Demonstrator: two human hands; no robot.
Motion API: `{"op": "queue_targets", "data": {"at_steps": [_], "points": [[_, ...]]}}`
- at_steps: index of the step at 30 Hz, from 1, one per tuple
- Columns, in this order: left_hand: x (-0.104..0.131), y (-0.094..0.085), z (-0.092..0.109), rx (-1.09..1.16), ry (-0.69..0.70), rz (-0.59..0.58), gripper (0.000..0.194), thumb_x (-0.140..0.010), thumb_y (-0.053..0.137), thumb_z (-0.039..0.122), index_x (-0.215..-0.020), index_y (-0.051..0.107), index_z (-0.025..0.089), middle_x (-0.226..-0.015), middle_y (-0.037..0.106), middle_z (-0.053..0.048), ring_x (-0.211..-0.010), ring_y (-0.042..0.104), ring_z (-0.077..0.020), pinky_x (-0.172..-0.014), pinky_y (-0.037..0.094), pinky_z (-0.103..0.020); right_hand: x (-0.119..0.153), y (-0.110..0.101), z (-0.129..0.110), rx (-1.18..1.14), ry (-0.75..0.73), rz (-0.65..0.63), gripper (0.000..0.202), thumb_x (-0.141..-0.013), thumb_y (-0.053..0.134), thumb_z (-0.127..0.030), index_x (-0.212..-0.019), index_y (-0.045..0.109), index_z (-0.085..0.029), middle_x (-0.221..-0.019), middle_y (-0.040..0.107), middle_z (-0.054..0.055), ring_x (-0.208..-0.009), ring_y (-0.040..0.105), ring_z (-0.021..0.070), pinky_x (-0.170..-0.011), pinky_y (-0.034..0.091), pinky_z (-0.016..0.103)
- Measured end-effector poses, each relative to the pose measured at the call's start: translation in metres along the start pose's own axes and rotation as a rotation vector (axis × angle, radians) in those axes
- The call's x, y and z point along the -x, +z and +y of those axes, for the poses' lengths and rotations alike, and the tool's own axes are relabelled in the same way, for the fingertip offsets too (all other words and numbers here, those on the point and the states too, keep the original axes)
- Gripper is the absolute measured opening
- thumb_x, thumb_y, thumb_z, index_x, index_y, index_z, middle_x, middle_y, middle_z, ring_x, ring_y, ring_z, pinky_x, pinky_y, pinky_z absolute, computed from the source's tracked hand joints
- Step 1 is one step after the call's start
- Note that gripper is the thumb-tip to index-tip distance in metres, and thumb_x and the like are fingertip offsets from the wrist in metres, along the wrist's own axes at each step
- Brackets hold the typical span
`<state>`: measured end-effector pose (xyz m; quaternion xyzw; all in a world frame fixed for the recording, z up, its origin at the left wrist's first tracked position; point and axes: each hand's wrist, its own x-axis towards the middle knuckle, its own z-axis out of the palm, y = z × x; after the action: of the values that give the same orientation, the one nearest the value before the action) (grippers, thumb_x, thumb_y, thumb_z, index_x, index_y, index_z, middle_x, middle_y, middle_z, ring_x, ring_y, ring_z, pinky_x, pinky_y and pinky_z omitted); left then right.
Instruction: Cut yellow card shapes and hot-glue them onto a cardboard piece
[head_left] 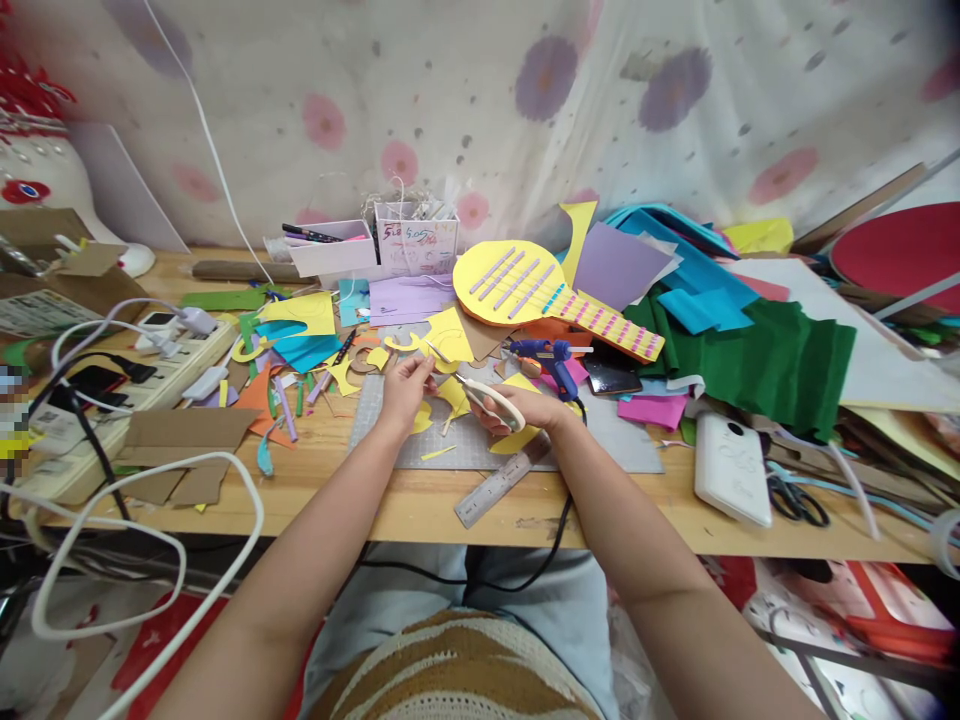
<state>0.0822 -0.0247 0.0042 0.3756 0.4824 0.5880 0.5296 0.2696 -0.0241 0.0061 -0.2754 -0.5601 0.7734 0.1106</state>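
In the head view my right hand (529, 408) is closed around white-handled scissors (496, 402), their blades pointing up and left. Just to the left, my left hand (407, 388) pinches a small yellow paper piece (447, 366) close to the scissor tips. Whether the blades touch the paper is too small to tell. Both hands are above a grey cutting mat (607, 440) strewn with yellow paper scraps. A steel ruler (491, 490) lies below my right hand, partly over the mat's front edge. Behind my right hand rests a blue glue gun (541, 352).
A yellow guitar-shaped craft (517, 285) lies at the back. Green paper (765, 350), a white power bank (733, 468) and black scissors (799, 500) are on the right. Power strips (127, 400), looping white cables (251, 480) and brown cardboard (180, 440) occupy the left.
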Motion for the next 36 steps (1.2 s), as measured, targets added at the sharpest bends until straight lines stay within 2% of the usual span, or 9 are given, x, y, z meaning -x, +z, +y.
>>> {"op": "queue_targets", "data": {"at_steps": [5,12,20,27,36], "points": [[0.0026,0.0014,0.0021,0.022,-0.024,0.000,0.028,-0.058,0.072,0.039,-0.056,0.057,0.014,-0.049,0.049,0.004,-0.045,0.043,-0.0064,-0.047,0.044,-0.021,0.0000,0.0012,-0.0002,0.009,-0.005,0.024,0.049,-0.064,0.066,-0.055,-0.075,0.038,-0.017,-0.053,0.034,-0.008,-0.043,0.032,0.0031,-0.043,0.023,0.019],[0.0025,0.0017,0.0012,0.055,-0.052,-0.006,0.029,-0.057,0.072,0.039,-0.057,0.058,0.014,-0.061,0.059,0.000,-0.042,0.041,-0.0043,-0.046,0.044,-0.022,0.0006,-0.0006,0.0019,0.028,-0.013,0.027,0.048,-0.065,0.065,-0.056,-0.077,0.040,-0.016,-0.054,0.035,-0.008,-0.044,0.035,0.0036,-0.044,0.023,0.019],[0.0039,0.0029,0.0006,0.077,-0.073,-0.007,0.027,-0.058,0.072,0.037,-0.058,0.058,0.013,-0.062,0.062,-0.001,-0.041,0.041,-0.0038,-0.045,0.043,-0.021,-0.0002,-0.0024,0.0030,0.039,-0.039,0.020,0.047,-0.068,0.063,-0.056,-0.077,0.040,-0.016,-0.054,0.036,-0.008,-0.044,0.035,0.0038,-0.043,0.025,0.019],[0.0045,0.0038,-0.0001,0.093,-0.096,-0.008,0.024,-0.061,0.070,0.034,-0.059,0.058,0.013,-0.064,0.063,-0.001,-0.038,0.038,-0.0023,-0.046,0.044,-0.021,-0.0003,-0.0017,0.0032,0.043,-0.030,0.041,0.052,-0.064,0.065,-0.058,-0.078,0.041,-0.016,-0.054,0.036,-0.008,-0.044,0.035,0.0034,-0.043,0.025,0.019],[0.0054,0.0041,0.0001,0.147,-0.119,-0.021,0.024,-0.060,0.070,0.032,-0.060,0.058,0.013,-0.064,0.063,-0.001,-0.040,0.041,-0.0031,-0.045,0.043,-0.021,-0.0005,-0.0017,0.0042,0.050,-0.033,0.050,0.043,-0.068,0.067,-0.048,-0.076,0.040,-0.016,-0.053,0.034,-0.009,-0.044,0.032,0.0029,-0.043,0.025,0.019]]}}
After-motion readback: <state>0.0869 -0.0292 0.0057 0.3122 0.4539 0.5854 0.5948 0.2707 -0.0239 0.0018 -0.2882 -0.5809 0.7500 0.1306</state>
